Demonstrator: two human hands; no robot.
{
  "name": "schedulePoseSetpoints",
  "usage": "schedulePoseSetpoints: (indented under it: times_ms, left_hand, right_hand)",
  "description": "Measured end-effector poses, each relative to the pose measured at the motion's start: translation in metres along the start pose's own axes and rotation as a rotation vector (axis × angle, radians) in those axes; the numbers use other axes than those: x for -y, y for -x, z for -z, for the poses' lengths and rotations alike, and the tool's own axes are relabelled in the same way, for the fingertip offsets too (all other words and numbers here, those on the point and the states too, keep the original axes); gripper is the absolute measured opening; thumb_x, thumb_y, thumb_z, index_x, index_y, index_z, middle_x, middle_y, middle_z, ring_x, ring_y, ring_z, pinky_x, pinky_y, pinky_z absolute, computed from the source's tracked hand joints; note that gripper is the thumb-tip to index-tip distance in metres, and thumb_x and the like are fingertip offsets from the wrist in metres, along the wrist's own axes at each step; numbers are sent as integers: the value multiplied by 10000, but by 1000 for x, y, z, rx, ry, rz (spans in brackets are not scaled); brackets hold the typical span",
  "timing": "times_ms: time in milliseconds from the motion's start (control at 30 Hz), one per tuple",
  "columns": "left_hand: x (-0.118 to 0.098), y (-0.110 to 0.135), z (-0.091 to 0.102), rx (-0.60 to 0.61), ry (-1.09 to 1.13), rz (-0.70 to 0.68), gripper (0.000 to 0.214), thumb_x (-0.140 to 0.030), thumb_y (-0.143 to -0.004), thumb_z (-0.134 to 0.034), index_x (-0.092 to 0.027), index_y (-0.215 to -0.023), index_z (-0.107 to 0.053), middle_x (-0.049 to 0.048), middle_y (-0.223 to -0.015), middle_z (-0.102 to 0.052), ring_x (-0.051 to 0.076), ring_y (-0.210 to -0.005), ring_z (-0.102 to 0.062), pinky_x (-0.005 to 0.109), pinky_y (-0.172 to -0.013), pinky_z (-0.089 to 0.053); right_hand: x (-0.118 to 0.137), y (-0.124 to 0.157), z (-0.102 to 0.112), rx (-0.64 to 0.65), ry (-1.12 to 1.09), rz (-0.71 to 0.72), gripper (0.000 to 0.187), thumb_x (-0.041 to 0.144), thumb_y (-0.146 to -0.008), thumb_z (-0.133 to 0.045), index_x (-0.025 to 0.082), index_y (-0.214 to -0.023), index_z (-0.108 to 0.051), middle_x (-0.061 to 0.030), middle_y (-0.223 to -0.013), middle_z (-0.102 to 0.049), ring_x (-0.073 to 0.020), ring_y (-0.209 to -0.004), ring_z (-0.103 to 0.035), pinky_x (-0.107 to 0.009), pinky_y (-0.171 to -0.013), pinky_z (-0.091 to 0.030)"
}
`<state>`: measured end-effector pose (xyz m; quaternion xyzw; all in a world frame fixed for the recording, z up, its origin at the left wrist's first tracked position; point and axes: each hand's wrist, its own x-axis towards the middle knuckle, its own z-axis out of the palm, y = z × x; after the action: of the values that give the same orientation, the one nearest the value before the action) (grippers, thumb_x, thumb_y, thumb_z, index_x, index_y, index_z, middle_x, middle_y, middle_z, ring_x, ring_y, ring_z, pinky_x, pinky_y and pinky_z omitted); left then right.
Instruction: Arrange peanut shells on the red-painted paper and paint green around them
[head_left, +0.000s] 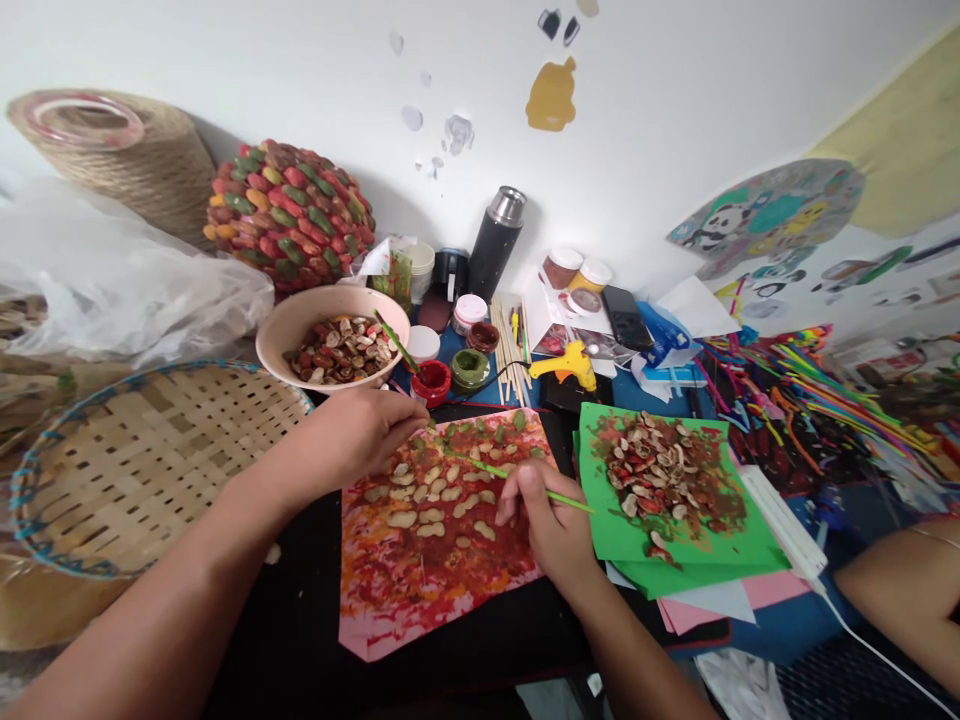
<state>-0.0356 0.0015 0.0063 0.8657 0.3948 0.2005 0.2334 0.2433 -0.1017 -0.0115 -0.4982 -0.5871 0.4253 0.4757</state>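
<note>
My right hand [547, 515] pinches a thin paintbrush [495, 470] with a green handle, its tip pointing left over the paper. My left hand [375, 430] is closed, fingertips pressed together near the brush tip; what they hold is too small to make out. Under both hands lies a pink sheet [420, 620] smeared with red and orange paint. On it lie rows of plain peanut shells [431, 515] and several green-painted ones [519, 421] along the far edge. Just beyond are an open jar of red paint [431, 382], with another brush [396, 342] standing in it, and a green paint jar [469, 369].
A bowl [274, 345] of shells and a woven tray [150, 480] stand at left, beside a shell-covered ball [292, 215]. A glue gun [566, 367] and thermos [495, 245] are behind. Green paper [611, 520] bears shells at right. Another person's limb [907, 590] shows far right.
</note>
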Motion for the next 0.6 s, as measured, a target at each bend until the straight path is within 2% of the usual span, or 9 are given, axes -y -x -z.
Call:
schedulePoseSetpoints:
  times_ms: [400, 600]
  left_hand:
    - [1, 0, 0, -4, 5, 11, 339, -374, -1073, -540, -223, -921, -803, 59, -947, -839, 194, -782, -740, 280, -664, -464]
    - [1, 5, 5, -64, 49, -22, 305, -412, -1076, -573, -245, -985, -812, 51, -945, -832, 189, -780, -743, 266, -683, -491]
  right_hand:
    - [-1, 1, -3, 40, 77, 1, 530, 560, -1160, -516, 225, -796, -705, -10, -609, -707, -169, -556, -677, -276, -578, -510]
    - [-6, 1, -4, 53, 83, -26, 531, 565, -1160, -512, 226, -798, -701, -2, -601, -695, -164, -550, -663, -273, -578, -506]
